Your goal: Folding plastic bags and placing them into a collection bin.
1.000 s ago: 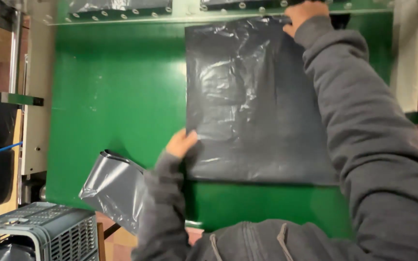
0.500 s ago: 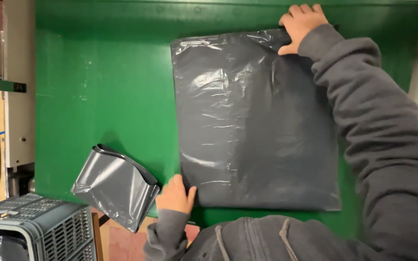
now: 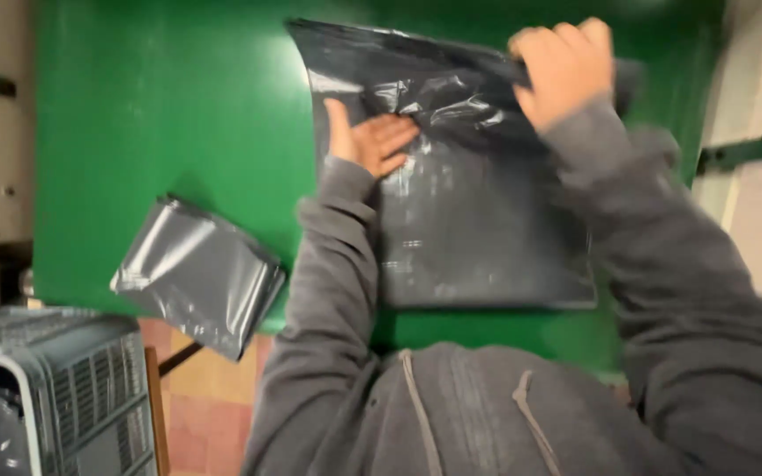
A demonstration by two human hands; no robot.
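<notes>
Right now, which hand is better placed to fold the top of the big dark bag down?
Probably the right hand: it already grips the raised far edge of the big dark bag. The left hand lies open, palm up, at the bag's left side on the green table.
</notes>
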